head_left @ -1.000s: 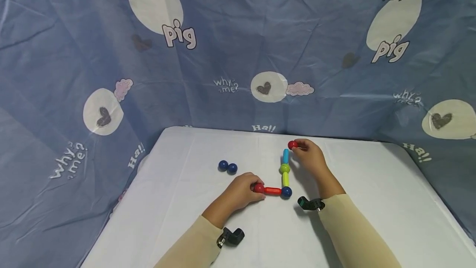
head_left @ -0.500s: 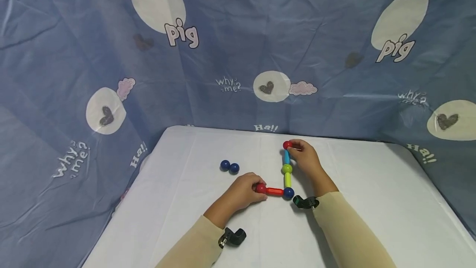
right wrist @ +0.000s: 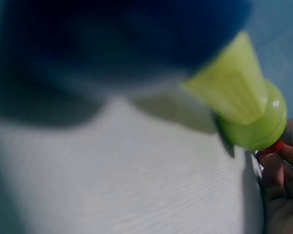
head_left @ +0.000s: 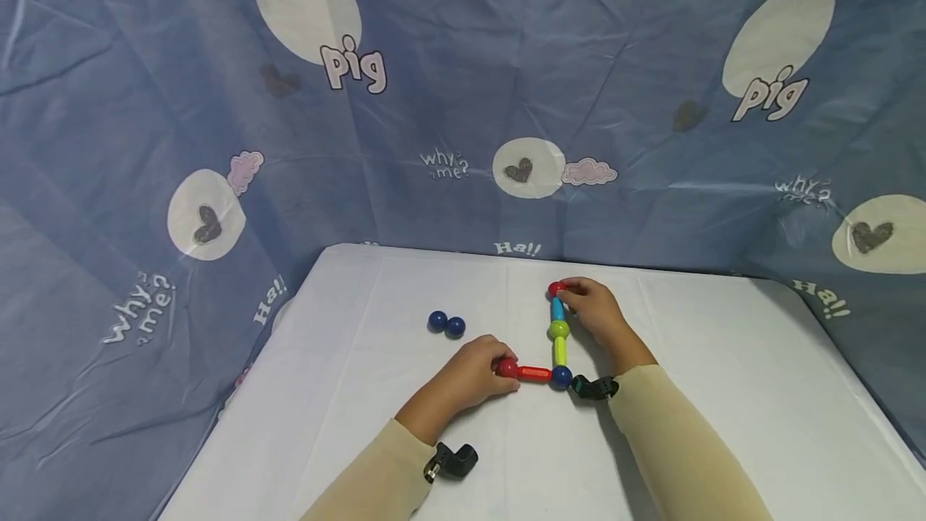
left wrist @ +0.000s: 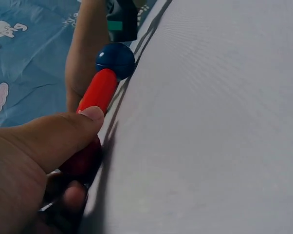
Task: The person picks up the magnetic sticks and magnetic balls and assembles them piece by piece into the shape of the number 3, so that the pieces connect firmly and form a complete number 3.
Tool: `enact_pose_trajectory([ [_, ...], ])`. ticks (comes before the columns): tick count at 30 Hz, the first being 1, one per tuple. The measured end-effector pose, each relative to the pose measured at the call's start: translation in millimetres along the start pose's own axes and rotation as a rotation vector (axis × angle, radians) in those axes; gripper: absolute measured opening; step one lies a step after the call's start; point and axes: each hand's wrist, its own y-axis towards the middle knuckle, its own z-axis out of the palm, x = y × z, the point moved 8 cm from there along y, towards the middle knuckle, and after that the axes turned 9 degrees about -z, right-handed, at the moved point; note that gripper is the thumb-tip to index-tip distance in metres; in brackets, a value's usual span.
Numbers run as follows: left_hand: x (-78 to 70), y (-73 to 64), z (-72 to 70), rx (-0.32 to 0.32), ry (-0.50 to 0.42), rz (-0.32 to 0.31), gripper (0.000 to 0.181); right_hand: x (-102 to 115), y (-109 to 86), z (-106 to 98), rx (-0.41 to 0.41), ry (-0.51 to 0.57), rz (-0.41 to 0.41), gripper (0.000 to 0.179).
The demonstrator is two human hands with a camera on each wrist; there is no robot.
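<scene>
On the white tabletop, rods and balls form an L. Its near leg is a red rod (head_left: 534,374) between a red ball (head_left: 509,367) and a blue ball (head_left: 561,377). From the blue ball a yellow-green rod (head_left: 560,350), a green ball (head_left: 559,329) and a light blue rod (head_left: 557,309) run away from me. My left hand (head_left: 470,372) grips the near red ball, its thumb on the red rod (left wrist: 99,90) in the left wrist view. My right hand (head_left: 596,312) pinches a second red ball (head_left: 555,289) at the light blue rod's far end.
Two dark blue balls (head_left: 446,324) lie side by side left of the L. A blue printed cloth (head_left: 434,207) hangs behind the white table (head_left: 362,441). Black wrist cameras (head_left: 456,461) sit on both wrists, the right one close to the blue corner ball.
My right hand has brought its red ball left and down onto the light blue rod's far end. My left hand keeps its grip on the other red ball.
</scene>
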Motion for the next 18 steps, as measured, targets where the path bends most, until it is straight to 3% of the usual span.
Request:
enact_pose_trajectory([
  [6,-2.1,-5.1,-8.9,0.025,0.013,-0.032,0.044,-4,1.1,0,-0.009,-0.012,0.006,0.040],
  [10,1.2,-11.0,-20.6,0.004,0.008,-0.045,0.038,-5,1.6,-2,-0.017,-0.019,0.009,0.040],
  [18,23.3,-45.2,-52.3,-0.087,0.074,-0.042,0.028,-7,0.2,0,-0.009,-0.035,0.014,0.041],
])
